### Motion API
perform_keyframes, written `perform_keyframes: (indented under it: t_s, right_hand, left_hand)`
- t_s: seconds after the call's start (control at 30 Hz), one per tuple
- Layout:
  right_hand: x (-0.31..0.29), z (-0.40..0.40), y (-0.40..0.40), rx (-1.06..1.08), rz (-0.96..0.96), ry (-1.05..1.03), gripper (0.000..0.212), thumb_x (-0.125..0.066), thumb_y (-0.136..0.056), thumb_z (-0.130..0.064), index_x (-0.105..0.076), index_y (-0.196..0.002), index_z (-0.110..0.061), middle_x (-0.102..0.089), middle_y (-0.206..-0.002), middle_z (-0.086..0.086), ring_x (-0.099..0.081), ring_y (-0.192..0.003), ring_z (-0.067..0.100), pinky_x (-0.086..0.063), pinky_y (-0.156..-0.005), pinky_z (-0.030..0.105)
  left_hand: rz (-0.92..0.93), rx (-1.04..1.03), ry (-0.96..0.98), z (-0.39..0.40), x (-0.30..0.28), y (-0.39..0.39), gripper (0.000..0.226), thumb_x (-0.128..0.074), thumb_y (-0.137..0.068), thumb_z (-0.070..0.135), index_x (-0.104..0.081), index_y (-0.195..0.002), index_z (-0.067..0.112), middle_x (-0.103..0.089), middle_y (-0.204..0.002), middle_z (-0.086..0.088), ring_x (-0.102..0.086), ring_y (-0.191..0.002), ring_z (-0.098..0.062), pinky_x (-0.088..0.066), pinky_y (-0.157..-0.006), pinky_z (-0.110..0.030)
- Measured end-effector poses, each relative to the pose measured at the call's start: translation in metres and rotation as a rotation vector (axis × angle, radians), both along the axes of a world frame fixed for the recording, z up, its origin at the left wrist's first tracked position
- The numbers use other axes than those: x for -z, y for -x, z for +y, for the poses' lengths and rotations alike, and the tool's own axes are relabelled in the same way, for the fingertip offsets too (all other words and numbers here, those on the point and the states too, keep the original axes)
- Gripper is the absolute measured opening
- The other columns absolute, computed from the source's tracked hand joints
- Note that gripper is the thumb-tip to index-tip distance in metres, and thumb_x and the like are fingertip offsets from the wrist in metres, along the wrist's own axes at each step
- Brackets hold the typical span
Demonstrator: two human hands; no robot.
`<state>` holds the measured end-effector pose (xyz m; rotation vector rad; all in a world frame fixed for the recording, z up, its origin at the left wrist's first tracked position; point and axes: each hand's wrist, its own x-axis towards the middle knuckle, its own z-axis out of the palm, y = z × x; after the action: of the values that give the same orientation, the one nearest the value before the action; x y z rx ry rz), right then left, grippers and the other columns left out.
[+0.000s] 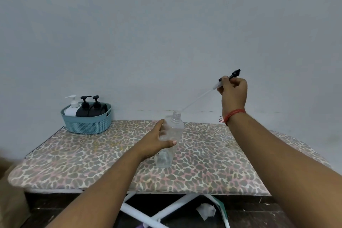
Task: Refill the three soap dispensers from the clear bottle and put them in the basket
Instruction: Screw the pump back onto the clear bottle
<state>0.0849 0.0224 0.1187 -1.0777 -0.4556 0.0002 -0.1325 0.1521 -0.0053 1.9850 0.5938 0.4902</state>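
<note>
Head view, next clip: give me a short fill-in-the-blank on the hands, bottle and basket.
1. The left hand grips the clear ____.
2. The right hand holds the pump with its tube ____ the bottle.
3. The basket holds ____ dispensers.

Missing: bottle; outside; three

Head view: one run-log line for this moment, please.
left hand: holds clear bottle upright on board, neck open | right hand: pump lifted out, tube clear | basket: three dispensers inside

Two bare forearms, no sleeves. Right wrist: red thread bracelet (pixel 233 114), wound in several strands, loose ends hanging.
</note>
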Motion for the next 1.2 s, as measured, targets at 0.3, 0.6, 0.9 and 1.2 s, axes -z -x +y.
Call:
perform_keyframes:
  t_s: [0.3,0.6,0.9,1.2]
  right_hand:
    - [0.016,0.009,0.05,-0.246,-0.443,0.275,0.021,-0.075,-0.086,-0.02,-0.058,-0.095,-0.028,-0.071,-0.098,-0.006,-0.068,-0.097,0.011,-0.055,-0.092,0.035]
    - [0.075,0.027,0.082,-0.407,-0.423,0.429,0.017,-0.069,-0.091,-0.015,-0.059,-0.103,-0.02,-0.071,-0.1,-0.007,-0.067,-0.096,0.005,-0.052,-0.09,0.027]
    - [0.085,0.041,0.096,-0.363,-0.318,0.37,0.014,-0.059,-0.097,-0.011,-0.053,-0.107,-0.017,-0.068,-0.105,-0.007,-0.064,-0.095,-0.004,-0.047,-0.081,0.015]
    - [0.087,0.045,0.101,-0.383,-0.33,0.353,0.026,-0.069,-0.091,-0.013,-0.05,-0.105,-0.023,-0.063,-0.106,-0.008,-0.063,-0.1,0.006,-0.05,-0.083,0.018]
  left_hand:
    - [-0.005,-0.007,-0.002,-0.002,0.0,-0.001,0.093,-0.08,-0.083,0.04,-0.021,-0.154,0.037,-0.041,-0.149,0.008,-0.041,-0.135,-0.011,-0.043,-0.109,-0.039]
    - [-0.014,-0.005,0.036,0.0,0.002,0.003,0.102,-0.079,-0.082,0.047,-0.011,-0.158,0.035,-0.032,-0.157,0.008,-0.033,-0.137,-0.008,-0.039,-0.114,-0.043]
    - [-0.015,-0.022,0.038,0.002,0.005,0.004,0.103,-0.079,-0.084,0.043,-0.009,-0.159,0.033,-0.032,-0.152,0.012,-0.035,-0.133,-0.005,-0.04,-0.106,-0.032]
    - [-0.017,-0.028,0.034,0.003,0.006,0.007,0.105,-0.078,-0.083,0.045,-0.007,-0.16,0.035,-0.034,-0.147,0.015,-0.036,-0.133,-0.003,-0.042,-0.103,-0.027]
